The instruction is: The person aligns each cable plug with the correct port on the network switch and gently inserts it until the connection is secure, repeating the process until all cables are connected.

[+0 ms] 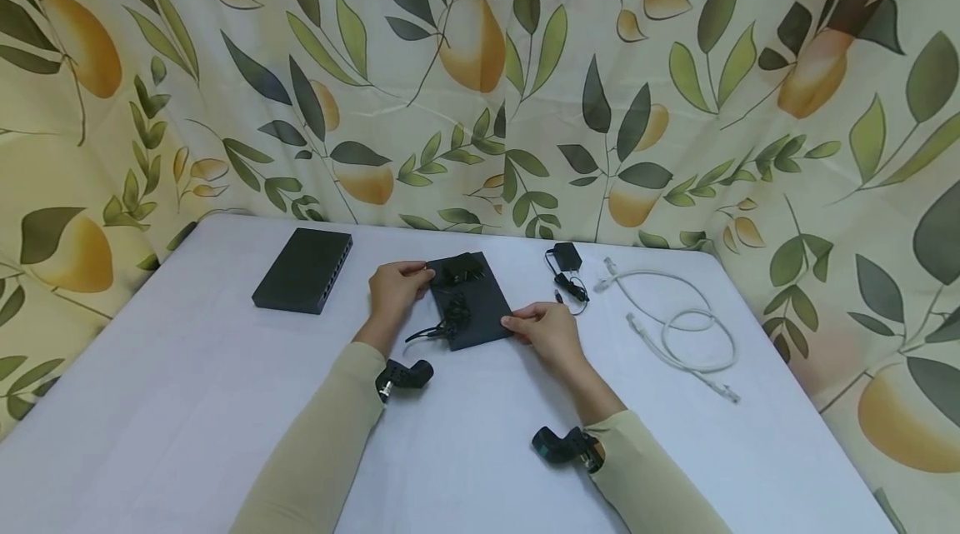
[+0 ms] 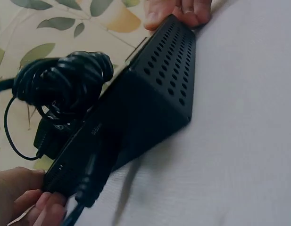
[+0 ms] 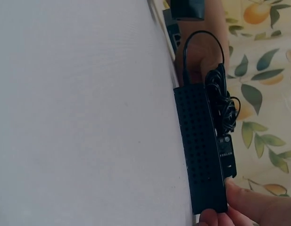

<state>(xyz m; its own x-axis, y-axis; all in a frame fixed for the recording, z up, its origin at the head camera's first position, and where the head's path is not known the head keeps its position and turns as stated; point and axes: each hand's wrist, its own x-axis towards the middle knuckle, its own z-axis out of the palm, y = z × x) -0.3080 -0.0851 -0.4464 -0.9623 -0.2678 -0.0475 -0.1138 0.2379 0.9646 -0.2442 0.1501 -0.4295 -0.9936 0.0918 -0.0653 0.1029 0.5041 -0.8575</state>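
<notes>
Both hands hold a black box with perforated sides (image 1: 487,288) by its edges. The left hand (image 1: 393,296) grips its left edge, while the right hand (image 1: 546,334) pinches its right edge between thumb and fingers. Lying on top are a black power adapter (image 3: 226,157) and its bundled cable (image 2: 65,84). A plug (image 2: 95,176) on that cable meets one side of the box. In the right wrist view, the box (image 3: 195,136) appears edge-on close over the white tabletop, with the left hand behind it.
Another black box (image 1: 303,270), with ports along one side, lies at the back left. Right of the hands are a second power adapter (image 1: 567,257) with a tied cable and a looped white network cable (image 1: 701,326). A leaf-patterned curtain (image 1: 480,142) hangs behind the table.
</notes>
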